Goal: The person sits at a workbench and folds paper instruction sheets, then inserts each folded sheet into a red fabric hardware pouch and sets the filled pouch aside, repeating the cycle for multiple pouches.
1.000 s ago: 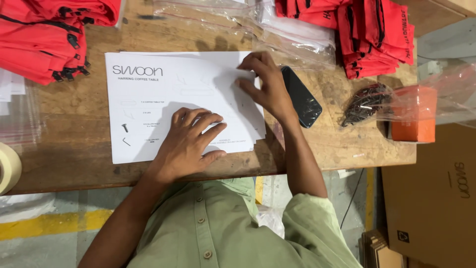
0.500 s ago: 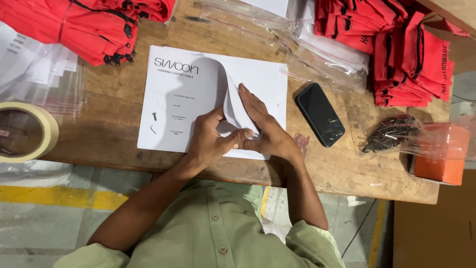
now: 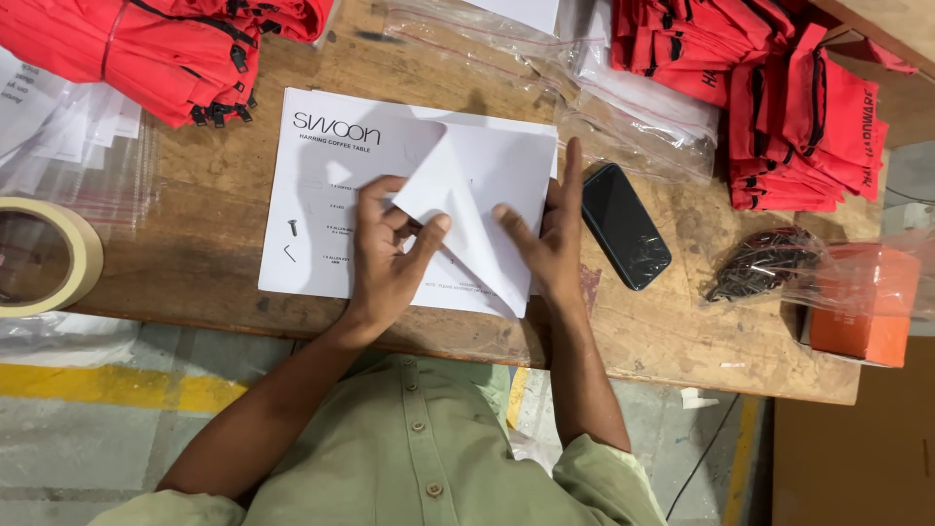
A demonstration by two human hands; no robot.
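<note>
A white printed sheet point(image 3: 321, 209) lies flat on the wooden surface point(image 3: 214, 185), its right part folded up into a slanted flap. The left hand point(image 3: 390, 258) pinches that flap's corner; the right hand point(image 3: 545, 239), fingers spread, presses the sheet's right edge. Right of the sheet lies a black phone point(image 3: 625, 239); beyond the sheet, red pouches point(image 3: 146, 49).

A folded flap and both hands cover the middle of the white sheet point(image 3: 321, 195), hiding its small print there. The left hand point(image 3: 390, 258) hides its own palm and what its grip presses. The tape roll point(image 3: 44, 255) is cut off at the left edge, the red fabric bundles point(image 3: 799, 107) at the far edge. Contents of the dark bag point(image 3: 769, 261) at right are too small to tell.
</note>
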